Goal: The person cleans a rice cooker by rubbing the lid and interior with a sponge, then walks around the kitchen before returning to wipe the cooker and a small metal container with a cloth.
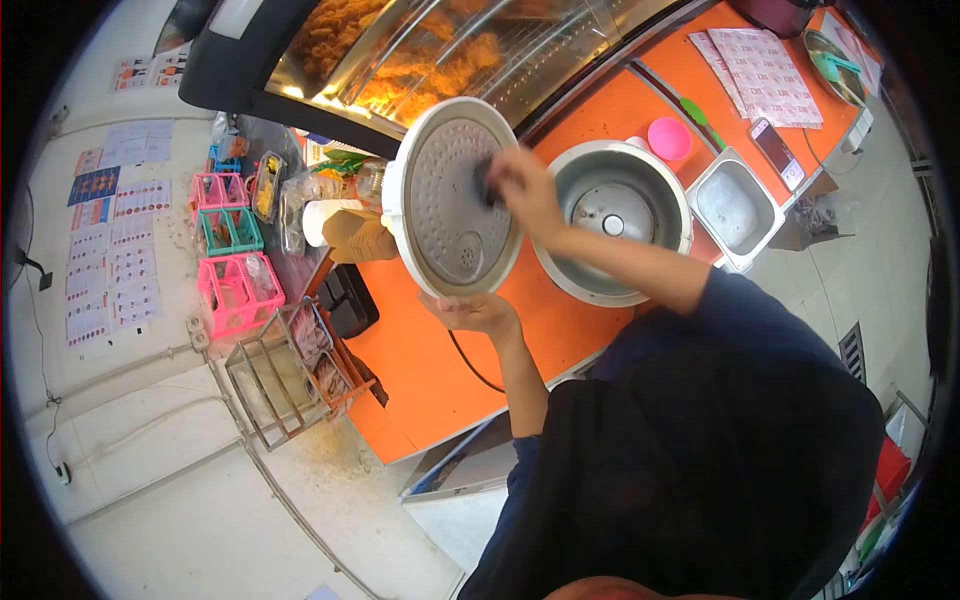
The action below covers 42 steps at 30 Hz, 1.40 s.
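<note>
My left hand [470, 312] supports a round lid [450, 190] by its lower edge. The lid is tilted up, showing a dimpled grey inner plate with a white rim. Against this plate, my right hand [525, 195] presses a small dark thing [487, 182], blurred and partly hidden by the fingers. Beside the lid stands an open round cooker [635, 200] with a grey metal inside and a hole or disc at its centre. A pink bowl [669, 139] sits next to the cooker, and a square metal pan [737, 208] lies to its right.
Beyond the orange counter [430, 390] is a lit glass display case [430, 60] with fried food. The counter also bears a phone [777, 155], a green-handled tool [700, 120] and printed paper sheets [765, 75]. Pink baskets [240, 295] and a wire rack [290, 375] stand left.
</note>
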Available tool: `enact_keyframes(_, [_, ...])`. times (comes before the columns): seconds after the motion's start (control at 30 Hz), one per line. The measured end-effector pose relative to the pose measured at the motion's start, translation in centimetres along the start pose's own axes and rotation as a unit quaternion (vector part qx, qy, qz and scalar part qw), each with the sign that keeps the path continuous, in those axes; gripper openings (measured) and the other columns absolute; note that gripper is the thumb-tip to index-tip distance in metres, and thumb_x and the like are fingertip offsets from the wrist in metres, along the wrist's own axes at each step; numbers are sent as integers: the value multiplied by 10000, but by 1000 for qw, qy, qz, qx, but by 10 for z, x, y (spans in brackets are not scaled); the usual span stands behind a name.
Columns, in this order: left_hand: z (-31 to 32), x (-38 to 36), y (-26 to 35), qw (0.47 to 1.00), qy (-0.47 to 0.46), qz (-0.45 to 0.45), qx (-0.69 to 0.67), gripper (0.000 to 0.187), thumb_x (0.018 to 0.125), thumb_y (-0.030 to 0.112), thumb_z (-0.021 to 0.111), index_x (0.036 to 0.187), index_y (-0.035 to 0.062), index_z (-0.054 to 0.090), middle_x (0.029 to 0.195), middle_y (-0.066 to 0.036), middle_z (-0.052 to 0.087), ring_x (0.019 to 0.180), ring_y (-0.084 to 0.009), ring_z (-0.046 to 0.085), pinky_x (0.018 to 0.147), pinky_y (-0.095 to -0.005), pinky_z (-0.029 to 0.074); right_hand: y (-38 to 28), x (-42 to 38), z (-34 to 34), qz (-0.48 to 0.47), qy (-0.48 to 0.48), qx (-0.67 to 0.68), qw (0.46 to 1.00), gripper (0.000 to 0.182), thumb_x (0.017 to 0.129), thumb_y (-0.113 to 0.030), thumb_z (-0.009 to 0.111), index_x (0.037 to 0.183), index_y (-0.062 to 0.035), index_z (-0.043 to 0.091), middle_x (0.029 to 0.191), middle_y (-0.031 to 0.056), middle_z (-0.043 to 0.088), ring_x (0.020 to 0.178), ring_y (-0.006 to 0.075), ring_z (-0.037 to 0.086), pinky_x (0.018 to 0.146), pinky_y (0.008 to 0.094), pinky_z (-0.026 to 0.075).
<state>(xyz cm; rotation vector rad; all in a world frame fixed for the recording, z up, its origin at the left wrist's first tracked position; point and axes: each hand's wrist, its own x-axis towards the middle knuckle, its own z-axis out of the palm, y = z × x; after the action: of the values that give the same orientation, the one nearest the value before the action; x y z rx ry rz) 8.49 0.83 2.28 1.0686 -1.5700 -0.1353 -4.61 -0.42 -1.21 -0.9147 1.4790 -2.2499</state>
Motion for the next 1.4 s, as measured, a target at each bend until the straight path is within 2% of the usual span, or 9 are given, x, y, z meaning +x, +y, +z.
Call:
enact_keyframes(0.1, [-1,-5,-10,995,23,-37,-88,693,1070,449,139,1074,-141,504,992,-234,532,868,-366,544,780,-431,456,-20,-25,2,-131,-106,-45,985,57,830,46,584,837,-10,590,881,72,611,817,145,604,737,283,480])
enact_keyframes(0.2, [-10,-12,-21,998,-47,-48,-12,717,1072,437,146,1163,-195,473,1147,-304,542,1036,-422,563,915,-451,466,17,20,-3,40,66,0,997,59,818,40,616,856,-6,614,839,91,620,792,193,632,718,312,487])
enact_keyframes(0.63, [-8,-12,-12,998,-29,-48,-6,684,1071,452,159,1132,-136,503,1053,-250,564,935,-345,576,819,-420,471,8,34,4,-50,63,-52,995,47,837,-20,651,870,12,661,813,112,624,718,198,609,660,307,468])
enact_keyframes(0.73, [-7,-5,-1,998,-13,-35,-57,678,1072,459,177,1132,-128,510,1057,-241,576,941,-333,575,848,-414,465,26,19,3,102,117,-20,988,53,817,10,666,865,27,654,835,119,632,746,218,621,681,310,480])
enact_keyframes(0.97, [-9,-11,8,997,-40,-38,-52,677,1072,454,156,1127,-117,516,1083,-232,564,958,-325,575,811,-393,466,-45,50,29,-96,50,9,994,63,850,31,661,909,11,673,951,64,641,863,126,625,757,264,504])
enact_keyframes(1.1, [-10,-10,10,998,-56,-4,-39,671,1073,444,145,1119,-115,514,1053,-216,562,932,-314,572,804,-389,464,0,48,13,82,182,-3,980,62,844,17,659,880,-7,703,874,85,656,778,162,647,723,281,515])
enact_keyframes(1.17, [-6,-10,13,999,-21,33,-31,631,1074,432,146,945,-73,503,858,-147,475,741,-268,492,645,-395,393,-9,53,19,65,166,-7,984,46,839,1,683,879,-8,702,856,85,653,762,159,650,711,272,510])
enact_keyframes(1.3, [-9,-8,19,998,-15,35,-41,624,1075,429,149,929,-67,499,857,-143,476,743,-273,495,649,-393,395,-71,43,39,-21,98,67,993,62,816,-28,724,867,-4,698,849,87,652,754,164,645,693,277,498])
enact_keyframes(1.4, [-5,-6,17,998,-17,30,-46,619,1077,421,150,925,-65,501,852,-147,475,735,-284,495,637,-394,394,-19,44,23,-48,150,-27,987,68,829,-28,711,892,-6,697,852,84,644,756,159,639,702,273,496])
